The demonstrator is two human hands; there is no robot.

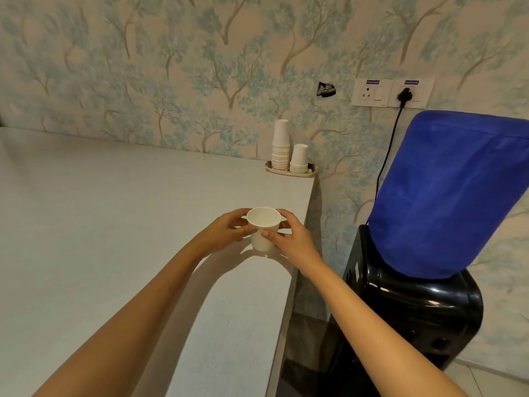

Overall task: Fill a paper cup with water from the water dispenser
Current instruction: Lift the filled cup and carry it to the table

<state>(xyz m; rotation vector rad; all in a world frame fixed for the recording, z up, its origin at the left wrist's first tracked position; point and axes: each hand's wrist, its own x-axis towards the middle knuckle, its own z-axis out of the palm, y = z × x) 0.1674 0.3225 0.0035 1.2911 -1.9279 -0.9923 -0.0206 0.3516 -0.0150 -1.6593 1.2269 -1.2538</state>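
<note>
A: Paper cup [263,229] mid-frame, upright, looks empty. Left hand [226,229] & right hand [289,237] both wrapped round it, probably to steady thin paper.

B: Dispenser [412,305] lower right w/ blue-covered bottle [446,193]. Spare cups [289,157] parked centre by wall.

A wide pale table [100,224] lies bare to the left and front, open to reaching. At its far right corner, against the wall, a small tray [289,172] with two stacks of paper cups [280,147] blocks the way. Past the table's right edge stands a black water dispenser [415,310] under a blue-covered bottle [446,193]; the dark gap between them looks narrow, though it is dim.
</note>
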